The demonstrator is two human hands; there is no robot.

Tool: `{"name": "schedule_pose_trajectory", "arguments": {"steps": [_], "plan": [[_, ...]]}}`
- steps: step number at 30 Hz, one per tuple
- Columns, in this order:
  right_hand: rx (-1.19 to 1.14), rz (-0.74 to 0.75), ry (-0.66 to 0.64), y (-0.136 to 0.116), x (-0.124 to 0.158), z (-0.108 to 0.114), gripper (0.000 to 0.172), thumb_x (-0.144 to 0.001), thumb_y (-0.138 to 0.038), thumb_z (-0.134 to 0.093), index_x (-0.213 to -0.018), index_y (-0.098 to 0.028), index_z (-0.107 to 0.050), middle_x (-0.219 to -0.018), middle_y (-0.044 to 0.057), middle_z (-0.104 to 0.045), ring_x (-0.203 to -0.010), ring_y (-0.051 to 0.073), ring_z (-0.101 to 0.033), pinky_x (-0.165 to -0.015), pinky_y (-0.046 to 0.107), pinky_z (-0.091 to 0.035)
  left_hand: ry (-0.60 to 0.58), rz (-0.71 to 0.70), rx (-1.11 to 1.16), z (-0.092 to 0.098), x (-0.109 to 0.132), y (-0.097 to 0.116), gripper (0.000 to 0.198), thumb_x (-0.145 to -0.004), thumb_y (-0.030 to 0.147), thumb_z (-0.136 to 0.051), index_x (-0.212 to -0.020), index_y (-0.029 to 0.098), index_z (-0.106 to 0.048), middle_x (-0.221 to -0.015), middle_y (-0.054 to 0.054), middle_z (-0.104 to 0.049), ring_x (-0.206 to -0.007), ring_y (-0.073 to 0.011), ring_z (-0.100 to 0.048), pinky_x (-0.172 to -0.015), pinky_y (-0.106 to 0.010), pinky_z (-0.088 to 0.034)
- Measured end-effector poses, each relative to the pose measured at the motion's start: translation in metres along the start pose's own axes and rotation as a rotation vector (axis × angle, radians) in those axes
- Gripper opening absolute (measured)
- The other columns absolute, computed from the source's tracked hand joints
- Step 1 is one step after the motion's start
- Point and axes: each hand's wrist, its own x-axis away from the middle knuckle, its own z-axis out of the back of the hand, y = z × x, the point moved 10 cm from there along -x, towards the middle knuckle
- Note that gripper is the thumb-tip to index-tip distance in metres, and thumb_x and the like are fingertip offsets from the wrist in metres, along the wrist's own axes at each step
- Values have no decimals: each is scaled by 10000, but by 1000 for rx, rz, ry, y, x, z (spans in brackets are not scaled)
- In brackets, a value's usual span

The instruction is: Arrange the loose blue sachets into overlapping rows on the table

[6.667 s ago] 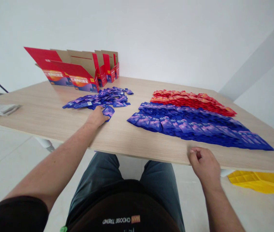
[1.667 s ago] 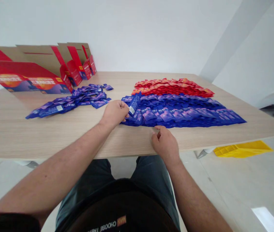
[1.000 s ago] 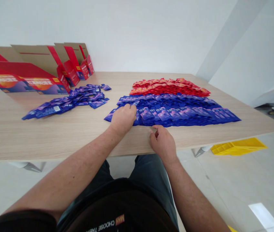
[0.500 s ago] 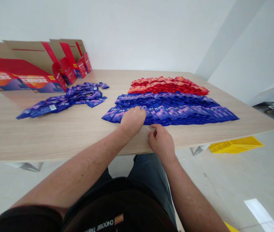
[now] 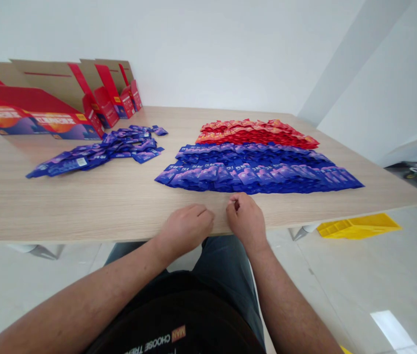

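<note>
Blue sachets (image 5: 256,174) sit fanned on the worktop (image 5: 83,206), left hand (image 5: 188,227) and right hand (image 5: 245,219) resting loose and empty at its near edge, seemingly between placements; the next needs a reach to the far-left loose pile (image 5: 101,150).

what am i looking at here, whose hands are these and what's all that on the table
There is no machine here: a person wears one camera on the head, looking forward and down, so the arms at the bottom are their own. The left hand and the right hand rest at the near edge of a wooden table, the right with fingers curled in; neither holds anything that shows. Just beyond them lie neat overlapping rows of blue packets, with red packets behind. To the left is a loose heap of more blue ones, and open cardboard boxes stand at the far left. A yellow tray sits on the floor.
</note>
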Motion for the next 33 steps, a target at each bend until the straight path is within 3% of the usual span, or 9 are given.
{"name": "schedule_pose_trajectory", "arguments": {"steps": [5, 8, 11, 13, 18, 24, 30, 33], "plan": [[20, 23, -3, -3, 1, -1, 123, -944, -285, -484, -901, -241, -590, -864, 79, -669, -870, 256, -635, -796, 352, -460, 62, 242, 161, 10, 54, -87, 290, -1027, 317, -495, -951, 225, -760, -959, -84, -789, -937, -251, -753, -894, -366, -591], [44, 39, 7, -5, 2, -1, 126, -950, -299, -480, -887, -247, -575, -858, 76, -661, -865, 253, -630, -780, 347, -447, 124, 499, 214, 24, 85, -147, 310, -987, 406, -497, -907, 243, -748, -954, -72, -802, -928, -260, -750, -896, -366, -573], [70, 43, 17, -4, 3, 0, 143, -950, -322, -477, -872, -249, -572, -838, 74, -657, -847, 251, -622, -769, 346, -442, 180, 765, 249, 33, 115, -185, 319, -957, 458, -506, -885, 246, -734, -895, -60, -797, -877, -271, -739, -831, -368, -564], [88, 45, 20, -4, 3, 0, 165, -951, -341, -473, -867, -248, -579, -830, 74, -656, -837, 250, -621, -760, 349, -439, 191, 806, 279, 33, 121, -188, 321, -966, 451, -501, -898, 238, -731, -890, -59, -796, -864, -263, -738, -807, -359, -557], [134, 39, 21, -2, 4, -1, 195, -954, -368, -474, -874, -245, -602, -801, 75, -657, -809, 255, -624, -731, 359, -426, 119, 619, 231, 25, 104, -166, 263, -987, 333, -516, -878, 220, -727, -972, -90, -806, -950, -263, -742, -885, -370, -550], [157, 26, -6, 2, 3, -2, 241, -945, -421, -466, -869, -248, -616, -799, 83, -667, -797, 271, -637, -714, 372, -422, 116, 612, 192, 27, 104, -163, 211, -999, 267, -552, -876, 217, -716, -961, -91, -794, -949, -245, -735, -888, -354, -543], [153, 1, -10, 9, 2, -3, 236, -913, -432, -486, -859, -253, -630, -765, 80, -643, -768, 280, -618, -698, 374, -424, 112, 634, 155, 25, 106, -162, 284, -1016, 361, -589, -770, 232, -645, -839, -74, -743, -854, -241, -709, -803, -351, -522], [161, -7, -11, 9, 2, -3, 244, -911, -444, -484, -865, -255, -632, -759, 80, -638, -754, 281, -609, -696, 378, -430, 117, 665, 143, 25, 111, -175, 311, -1026, 418, -582, -779, 237, -638, -827, -58, -740, -823, -228, -701, -776, -340, -516]]}}
